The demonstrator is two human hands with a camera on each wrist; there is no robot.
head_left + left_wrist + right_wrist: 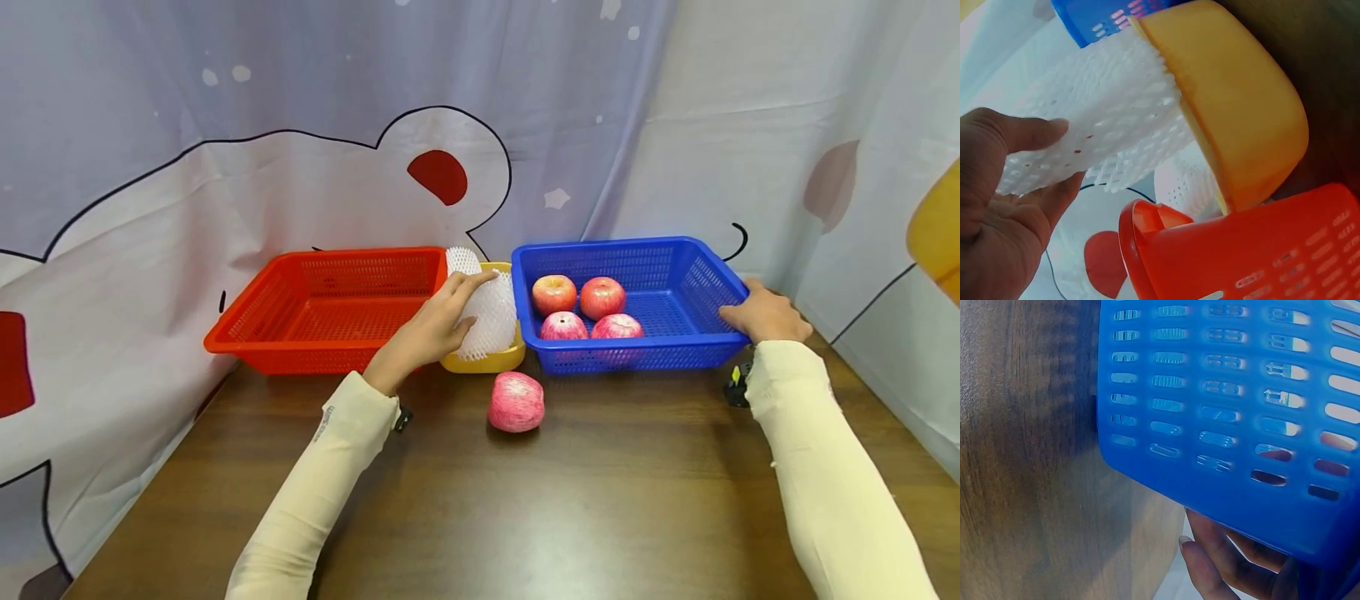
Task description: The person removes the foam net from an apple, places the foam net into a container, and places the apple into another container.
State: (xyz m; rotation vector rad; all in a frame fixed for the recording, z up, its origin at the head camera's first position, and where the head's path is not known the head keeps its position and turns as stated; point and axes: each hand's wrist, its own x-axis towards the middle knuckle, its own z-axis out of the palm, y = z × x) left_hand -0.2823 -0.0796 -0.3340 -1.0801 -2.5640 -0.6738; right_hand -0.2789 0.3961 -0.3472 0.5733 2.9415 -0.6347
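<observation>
Between the red and blue baskets stands a small yellow container [487,363] holding white foam fruit nets. My left hand [431,325] pinches one foam net [1104,106] between thumb and fingers, its far end overlapping the container's rim in the left wrist view. Another foam net [462,260] pokes up behind. At the far right, my right hand [768,315] grips the end rim of the blue basket [675,340], fingers showing along its outer side in the right wrist view. Several red apples [602,297] sit in that basket's left part. A lone apple [516,402] lies on the table before the yellow container.
A red basket [322,346] with nothing visible inside stands at the left, close to the yellow container. Behind the baskets hangs a printed curtain [337,183]. The brown wooden table [570,508] extends toward me.
</observation>
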